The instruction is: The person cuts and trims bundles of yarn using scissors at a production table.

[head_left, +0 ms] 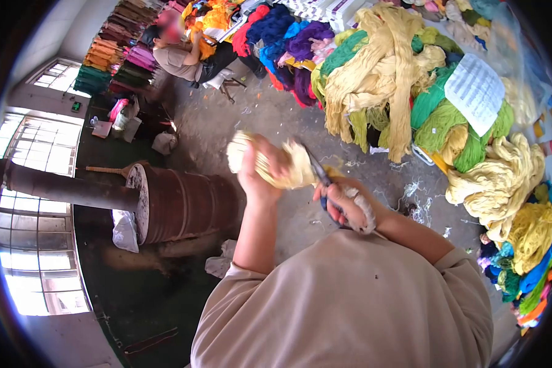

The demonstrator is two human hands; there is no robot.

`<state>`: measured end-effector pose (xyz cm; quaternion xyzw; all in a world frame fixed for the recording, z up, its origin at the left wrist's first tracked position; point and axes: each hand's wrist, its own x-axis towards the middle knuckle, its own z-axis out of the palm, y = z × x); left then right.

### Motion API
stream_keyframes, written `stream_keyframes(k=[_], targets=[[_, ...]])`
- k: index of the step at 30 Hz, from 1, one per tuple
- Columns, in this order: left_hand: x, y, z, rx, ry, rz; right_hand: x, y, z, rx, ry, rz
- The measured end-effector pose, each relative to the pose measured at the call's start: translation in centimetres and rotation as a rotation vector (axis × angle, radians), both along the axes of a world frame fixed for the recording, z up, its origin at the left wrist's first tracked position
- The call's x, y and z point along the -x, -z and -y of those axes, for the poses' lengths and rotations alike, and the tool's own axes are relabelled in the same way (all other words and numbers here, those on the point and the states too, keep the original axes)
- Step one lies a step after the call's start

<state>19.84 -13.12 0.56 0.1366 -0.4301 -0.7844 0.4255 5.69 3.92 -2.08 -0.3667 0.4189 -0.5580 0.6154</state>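
Near the middle of the head view, my left hand (260,168) is wrapped round a bundle of cream yarn (297,164). Yarn sticks out on both sides of the fingers. Just to the right, my right hand (343,199) holds dark scissors (320,167) by the handles, one of which is wrapped in pale material. The scissor blades point up and to the left and lie against the right end of the yarn. Whether the blades are parted is hard to tell.
Piled cream skeins (380,73) and a white paper sheet (475,92) lie at the upper right. A rusty drum (190,202) with a pipe (73,190) stands left. A seated person (178,58) handles orange yarn at the upper left. Thread scraps (417,202) litter the floor.
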Motion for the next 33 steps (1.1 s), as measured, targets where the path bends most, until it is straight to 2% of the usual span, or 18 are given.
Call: stream_keyframes(k=[3,6,7,10,12,15,16,18,19,22,23,25,26,28,30,31,32,33], targets=[[-0.6,-1.2,2.8,-0.250,-0.244,-0.266,1.3,2.0,0.0,0.046,0.003,0.111],[-0.7,-2.2,2.9,-0.304,-0.153,-0.348,1.7,0.8,-0.9,-0.326,-0.371,0.441],[-0.6,-2.3,2.6,-0.294,-0.115,-0.341,1.4,1.3,-0.6,-0.297,-0.440,0.393],[0.4,-2.5,0.6,-0.274,0.013,-0.323,0.4,1.3,1.3,-0.365,-0.314,0.558],[0.6,-2.1,-1.1,-0.255,0.045,-0.177,0.1,1.5,2.0,-0.091,0.013,0.281],[1.3,-1.1,-3.4,0.354,-0.017,0.309,1.2,1.4,2.3,0.392,0.507,-0.290],[2.2,-3.3,-5.1,0.397,-0.022,0.432,2.2,0.3,2.4,0.502,0.393,-0.283],[2.9,-2.2,-5.4,0.448,0.119,0.427,2.2,-0.4,2.3,0.603,0.225,-0.438],[3.1,-0.6,-4.4,1.029,-0.222,0.610,1.2,-1.0,2.0,0.531,0.238,-0.383],[1.7,-1.7,-3.2,1.309,-0.222,0.607,2.5,-1.8,1.6,0.350,0.224,-0.232],[0.9,-2.4,-2.8,1.434,-0.258,0.738,3.0,-2.8,0.7,0.238,0.212,-0.092],[-0.8,-2.5,-1.7,1.588,-0.231,1.055,4.8,-4.2,-0.2,0.290,0.371,-0.237],[-3.2,0.1,0.8,1.570,-0.344,1.081,6.4,-5.6,-0.7,0.141,0.456,0.163],[-5.1,1.4,3.4,1.254,-0.227,0.775,7.7,-5.1,-1.4,0.165,0.483,0.174],[-4.6,1.2,2.9,0.375,-0.168,0.204,7.5,-3.7,-1.9,0.354,0.665,-0.585],[-4.0,1.7,2.8,0.370,-0.088,-0.102,8.5,-2.7,-2.1,0.064,0.585,0.127],[-2.6,0.6,1.7,0.189,-0.039,-0.277,6.3,-3.0,-2.0,0.050,0.570,-0.029],[-1.2,-1.0,0.4,0.010,0.010,-0.450,6.5,-2.1,-2.0,-0.123,0.440,0.114]])
